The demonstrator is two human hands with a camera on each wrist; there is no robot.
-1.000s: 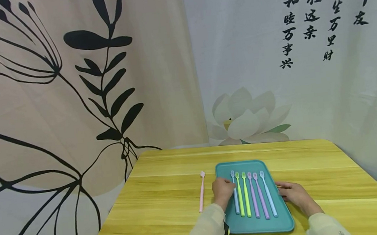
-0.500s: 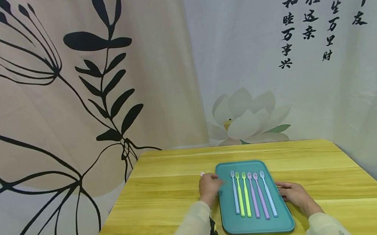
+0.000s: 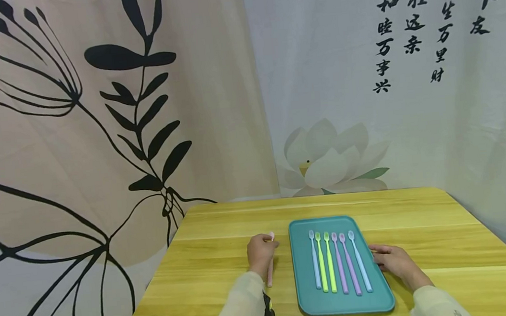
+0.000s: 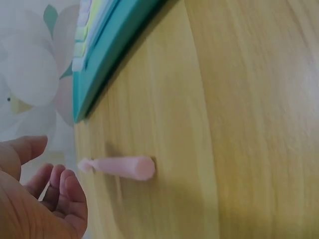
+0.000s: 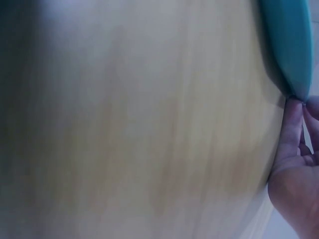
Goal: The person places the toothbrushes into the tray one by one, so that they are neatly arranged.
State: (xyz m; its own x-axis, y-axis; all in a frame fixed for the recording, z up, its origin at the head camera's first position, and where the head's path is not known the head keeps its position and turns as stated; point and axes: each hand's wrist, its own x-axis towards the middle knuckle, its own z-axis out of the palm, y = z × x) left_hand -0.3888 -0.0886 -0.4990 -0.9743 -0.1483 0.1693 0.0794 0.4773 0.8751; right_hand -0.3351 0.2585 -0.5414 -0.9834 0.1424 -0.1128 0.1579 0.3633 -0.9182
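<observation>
A pink toothbrush (image 3: 270, 273) lies on the table left of the tray. Over its upper part is my left hand (image 3: 260, 253), thumb and fingers apart. In the left wrist view the pink toothbrush (image 4: 122, 167) lies beside the loosely curled fingers of the left hand (image 4: 40, 199), with a gap between them. Several toothbrushes, blue, green and purple, lie in a row on the teal tray (image 3: 345, 304); one is a green toothbrush (image 3: 330, 267). My right hand (image 3: 395, 262) holds the tray's right rim. Thumb and finger meet at the tray edge (image 5: 291, 50) in the right wrist view.
The wooden table (image 3: 209, 269) extends around the tray on all sides. Behind it hangs a printed curtain (image 3: 220, 105) with plants, a lotus and writing. A black strap (image 3: 268, 309) sits at the left wrist.
My left hand has left the blue toothbrush at the tray's left side and moved left to the pink toothbrush. The right hand has stayed at the tray's rim.
</observation>
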